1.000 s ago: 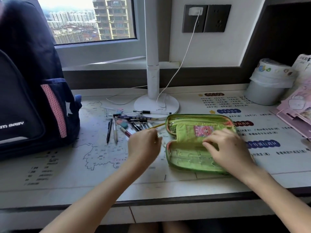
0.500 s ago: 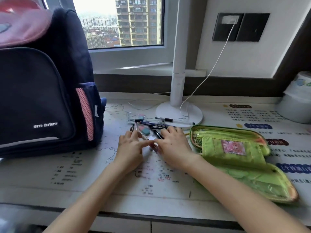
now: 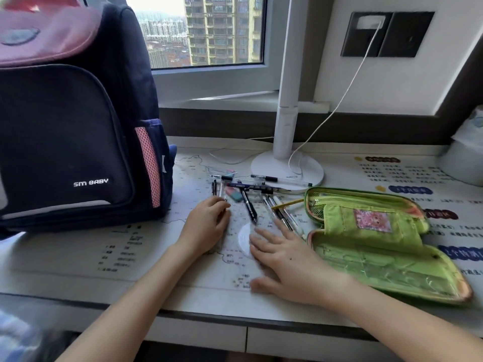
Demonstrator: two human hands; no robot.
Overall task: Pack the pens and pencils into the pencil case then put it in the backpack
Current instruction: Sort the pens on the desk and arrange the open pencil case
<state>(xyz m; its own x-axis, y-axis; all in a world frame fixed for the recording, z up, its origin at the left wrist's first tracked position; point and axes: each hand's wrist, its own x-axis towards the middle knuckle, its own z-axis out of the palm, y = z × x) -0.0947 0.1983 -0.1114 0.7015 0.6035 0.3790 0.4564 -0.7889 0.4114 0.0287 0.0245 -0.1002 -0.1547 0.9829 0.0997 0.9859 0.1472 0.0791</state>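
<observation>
On the desk (image 3: 78,267), scattered pens (image 3: 249,205)

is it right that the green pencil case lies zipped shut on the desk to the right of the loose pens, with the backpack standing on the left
Not quite. The head view shows the pencil case lying open, its flap folded out, not zipped shut. The rest holds: it lies on the desk to the right of the loose pens, with the backpack standing on the left.

Lamp: we saw a white desk lamp (image 3: 287,163) behind the clutter.
Cable: a white cord (image 3: 337,105) ran to a dark wall socket (image 3: 386,33).
Erasers: pink and teal (image 3: 234,193).
</observation>
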